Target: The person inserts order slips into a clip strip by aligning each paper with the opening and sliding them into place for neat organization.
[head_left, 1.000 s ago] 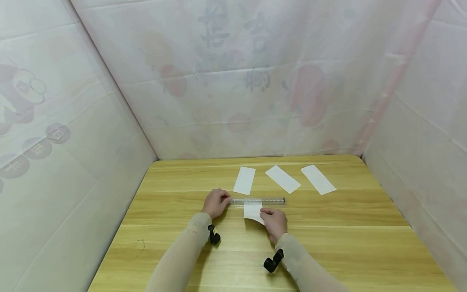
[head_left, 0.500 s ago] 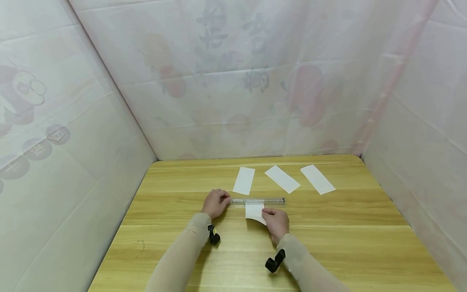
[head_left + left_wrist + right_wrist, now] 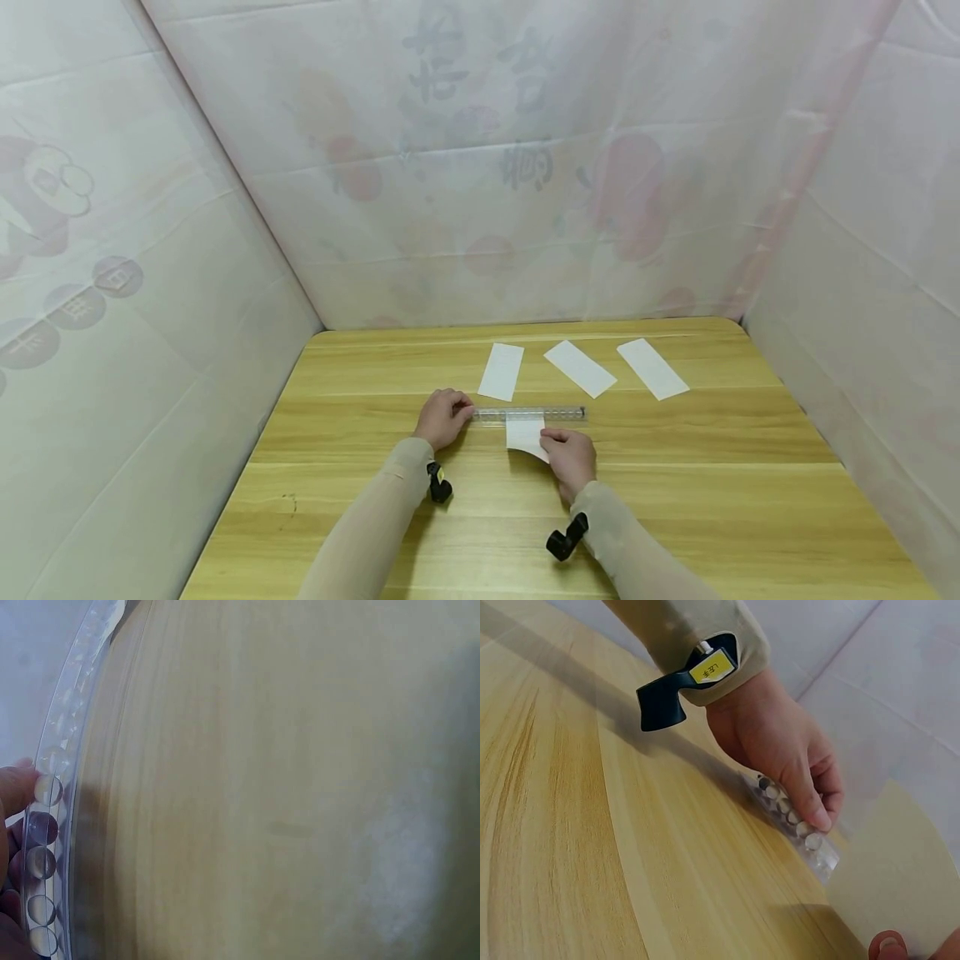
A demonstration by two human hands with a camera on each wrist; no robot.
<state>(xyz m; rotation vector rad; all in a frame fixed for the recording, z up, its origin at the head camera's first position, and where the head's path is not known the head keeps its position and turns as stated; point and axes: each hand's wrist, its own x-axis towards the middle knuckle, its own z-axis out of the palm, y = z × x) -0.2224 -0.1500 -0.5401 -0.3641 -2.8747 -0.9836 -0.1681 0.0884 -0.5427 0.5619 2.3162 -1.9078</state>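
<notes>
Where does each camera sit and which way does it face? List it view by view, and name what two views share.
Head: worn on the head, looking forward and down at the wooden table; both forearms, left hand and right hand show.
Left wrist: low by the left hand, looking along the clear ruler; only fingers show.
Right wrist: low by the right hand, looking across at the left hand; a right fingertip shows at the bottom edge.
Shared: the ruler, the table and the paper strip under the ruler.

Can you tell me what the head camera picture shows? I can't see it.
A person's left hand presses a clear ruler onto a wooden table, while the right hand holds a white paper slip against it. Three more slips lie behind.
</notes>
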